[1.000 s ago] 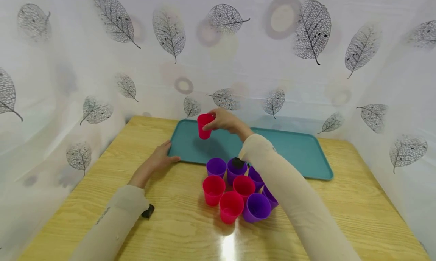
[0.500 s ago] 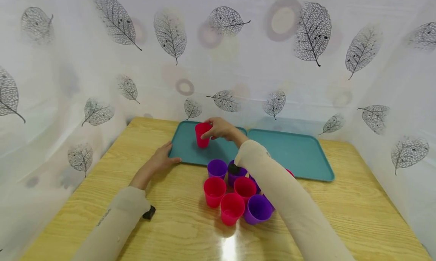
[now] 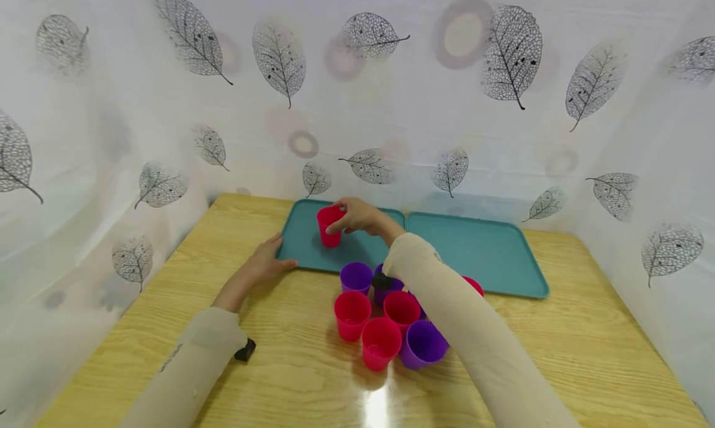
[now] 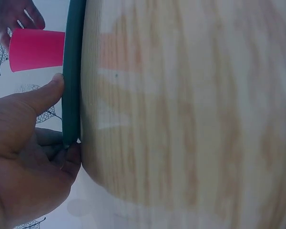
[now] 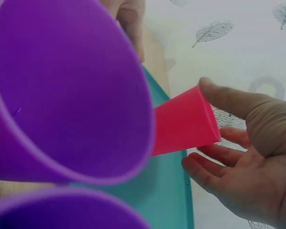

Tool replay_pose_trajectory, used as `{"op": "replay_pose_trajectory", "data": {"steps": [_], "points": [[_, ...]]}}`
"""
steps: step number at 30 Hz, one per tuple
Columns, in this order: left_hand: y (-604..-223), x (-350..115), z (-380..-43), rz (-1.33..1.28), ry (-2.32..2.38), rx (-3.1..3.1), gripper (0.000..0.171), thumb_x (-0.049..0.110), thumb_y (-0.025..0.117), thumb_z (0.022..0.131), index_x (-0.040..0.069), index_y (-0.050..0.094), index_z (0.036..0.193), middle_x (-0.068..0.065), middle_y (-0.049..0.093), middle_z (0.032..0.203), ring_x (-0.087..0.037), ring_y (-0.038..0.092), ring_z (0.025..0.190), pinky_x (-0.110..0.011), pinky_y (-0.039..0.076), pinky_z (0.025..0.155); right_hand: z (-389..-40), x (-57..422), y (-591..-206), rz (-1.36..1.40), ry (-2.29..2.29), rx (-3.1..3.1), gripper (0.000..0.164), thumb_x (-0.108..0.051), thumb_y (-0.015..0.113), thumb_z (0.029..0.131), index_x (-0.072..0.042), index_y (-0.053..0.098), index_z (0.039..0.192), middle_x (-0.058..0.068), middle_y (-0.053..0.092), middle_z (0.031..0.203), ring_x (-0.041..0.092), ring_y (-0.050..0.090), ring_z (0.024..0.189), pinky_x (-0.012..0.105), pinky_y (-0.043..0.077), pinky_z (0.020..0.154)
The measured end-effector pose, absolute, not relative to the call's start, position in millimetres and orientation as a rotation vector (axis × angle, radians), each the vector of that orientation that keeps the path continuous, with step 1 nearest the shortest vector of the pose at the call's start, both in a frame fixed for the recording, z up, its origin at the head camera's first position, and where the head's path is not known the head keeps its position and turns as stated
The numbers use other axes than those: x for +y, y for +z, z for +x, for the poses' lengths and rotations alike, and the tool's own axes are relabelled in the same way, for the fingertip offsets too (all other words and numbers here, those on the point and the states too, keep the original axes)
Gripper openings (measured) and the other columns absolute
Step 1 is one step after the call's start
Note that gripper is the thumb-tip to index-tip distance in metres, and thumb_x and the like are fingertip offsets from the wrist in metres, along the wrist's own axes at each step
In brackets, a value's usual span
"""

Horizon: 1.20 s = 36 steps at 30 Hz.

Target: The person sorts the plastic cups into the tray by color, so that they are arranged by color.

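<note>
In the head view, a red plastic cup (image 3: 329, 228) stands upright with its base at the left teal tray (image 3: 301, 254). My right hand (image 3: 360, 217) holds this cup near its rim, thumb on one side and fingers on the other. The right wrist view shows the thumb on the rim of the red cup (image 5: 186, 124). My left hand (image 3: 265, 260) grips the tray's near left corner. In the left wrist view, its thumb and fingers (image 4: 72, 160) lie at the edge of the tray (image 4: 73, 95).
Several red cups (image 3: 352, 316) and purple cups (image 3: 423, 344) stand grouped on the wooden table (image 3: 290, 366), in front of the trays. My right forearm (image 3: 469, 322) passes over them and hides some. A second teal tray (image 3: 480, 254) lies to the right. Leaf-printed curtain (image 3: 391, 105) surrounds the table.
My right hand has lowered the red cup toward the left tray, slightly leftward and nearer to me. The left hand has stayed at the tray's corner.
</note>
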<state>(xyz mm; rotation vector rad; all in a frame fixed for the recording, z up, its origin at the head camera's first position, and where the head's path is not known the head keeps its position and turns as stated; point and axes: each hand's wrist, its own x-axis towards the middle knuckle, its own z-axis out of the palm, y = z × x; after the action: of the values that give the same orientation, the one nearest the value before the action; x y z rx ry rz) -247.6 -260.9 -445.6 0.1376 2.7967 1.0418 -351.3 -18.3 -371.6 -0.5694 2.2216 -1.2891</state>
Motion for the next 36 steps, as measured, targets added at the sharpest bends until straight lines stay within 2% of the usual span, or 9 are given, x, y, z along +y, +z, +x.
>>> {"op": "replay_pose_trajectory", "data": {"steps": [5, 15, 19, 23, 27, 36], "points": [[-444, -260, -246, 0.14, 1.045, 2.782, 0.082, 0.02, 0.067, 0.102, -0.022, 0.018, 0.153, -0.038, 0.011, 0.163, -0.055, 0.011, 0.15, -0.059, 0.015, 0.124, -351, -7, -361, -0.632, -1.351, 2.22, 0.075, -0.013, 0.078, 0.093, -0.001, 0.04, 0.156, 0.023, 0.047, 0.154, 0.034, 0.05, 0.138, 0.049, 0.046, 0.111], [-444, -261, -245, 0.137, 1.059, 2.783, 0.081, 0.02, 0.066, 0.103, -0.02, 0.018, 0.154, -0.037, 0.011, 0.164, -0.055, 0.011, 0.15, -0.059, 0.015, 0.124, -347, 36, -317, -0.595, -1.601, 2.076, 0.065, -0.012, 0.069, 0.101, -0.003, 0.038, 0.158, 0.022, 0.047, 0.155, 0.034, 0.051, 0.137, 0.05, 0.044, 0.112], [-445, -262, -246, 0.148, 1.053, 2.788, 0.081, 0.02, 0.066, 0.103, -0.02, 0.017, 0.154, -0.037, 0.011, 0.164, -0.054, 0.011, 0.151, -0.059, 0.014, 0.124, -340, 64, -300, -0.65, -1.71, 2.004, 0.06, -0.006, 0.061, 0.103, 0.0, 0.037, 0.157, 0.025, 0.046, 0.155, 0.037, 0.049, 0.139, 0.05, 0.043, 0.113], [-446, -262, -248, 0.151, 1.049, 2.793, 0.081, 0.02, 0.066, 0.103, -0.021, 0.017, 0.154, -0.037, 0.011, 0.164, -0.054, 0.011, 0.151, -0.059, 0.015, 0.124, -329, 97, -287, -0.715, -1.761, 1.972, 0.06, -0.006, 0.06, 0.103, -0.002, 0.036, 0.158, 0.025, 0.044, 0.155, 0.037, 0.049, 0.138, 0.048, 0.044, 0.112], [-446, -262, -249, 0.151, 1.057, 2.781, 0.081, 0.019, 0.066, 0.103, -0.021, 0.017, 0.154, -0.037, 0.01, 0.164, -0.054, 0.01, 0.151, -0.058, 0.015, 0.124, -317, 133, -283, -0.755, -1.755, 2.017, 0.06, -0.009, 0.06, 0.104, -0.006, 0.036, 0.159, 0.021, 0.048, 0.153, 0.033, 0.05, 0.137, 0.042, 0.047, 0.109], [-443, -259, -248, 0.155, 1.054, 2.779, 0.081, 0.018, 0.066, 0.103, -0.022, 0.017, 0.153, -0.038, 0.01, 0.163, -0.053, 0.011, 0.151, -0.058, 0.015, 0.124, -283, 204, -302, -0.792, -1.786, 2.024, 0.056, -0.009, 0.056, 0.107, -0.004, 0.036, 0.159, 0.012, 0.054, 0.149, 0.021, 0.056, 0.131, 0.03, 0.05, 0.103]]}}
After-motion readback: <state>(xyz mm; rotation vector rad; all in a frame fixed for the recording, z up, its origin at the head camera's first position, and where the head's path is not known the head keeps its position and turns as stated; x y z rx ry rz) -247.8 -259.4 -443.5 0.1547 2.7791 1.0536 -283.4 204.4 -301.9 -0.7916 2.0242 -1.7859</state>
